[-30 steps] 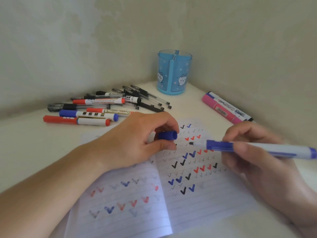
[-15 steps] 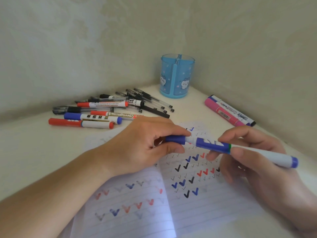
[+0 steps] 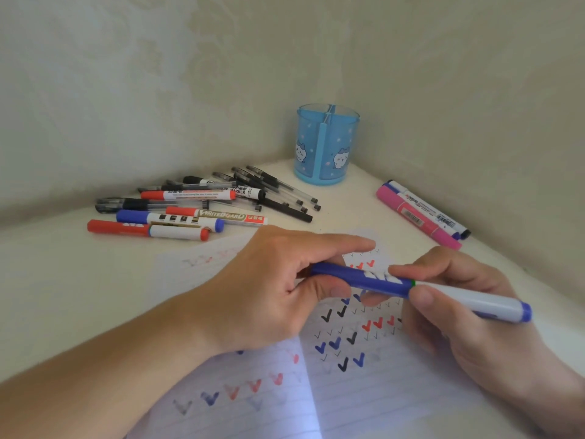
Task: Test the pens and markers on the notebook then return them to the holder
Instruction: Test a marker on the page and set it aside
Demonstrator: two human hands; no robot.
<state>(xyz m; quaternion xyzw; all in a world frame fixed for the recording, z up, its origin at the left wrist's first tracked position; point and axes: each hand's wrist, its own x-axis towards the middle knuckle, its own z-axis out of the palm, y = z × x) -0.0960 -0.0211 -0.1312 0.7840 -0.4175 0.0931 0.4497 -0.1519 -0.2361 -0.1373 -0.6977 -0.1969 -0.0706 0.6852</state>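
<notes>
A: Cam setup?

B: One view only, head-worn, wide-angle. Looks fwd and down, toward a wall corner at upper centre.

A: How near?

B: Close. Both forearms enter from the bottom edge; left hand (image 3: pixel 285 286) sits centre frame, right hand (image 3: pixel 468 315) lower right. Notebook (image 3: pixel 364 391) fills the lower middle.

A: Far end?

B: Holder (image 3: pixel 327 144) just above centre, by the corner. Surface (image 3: pixel 63 280) spans left to right; edges bend from lens distortion.

A: Overlap w/ another view?

B: N/A, single cam.
</notes>
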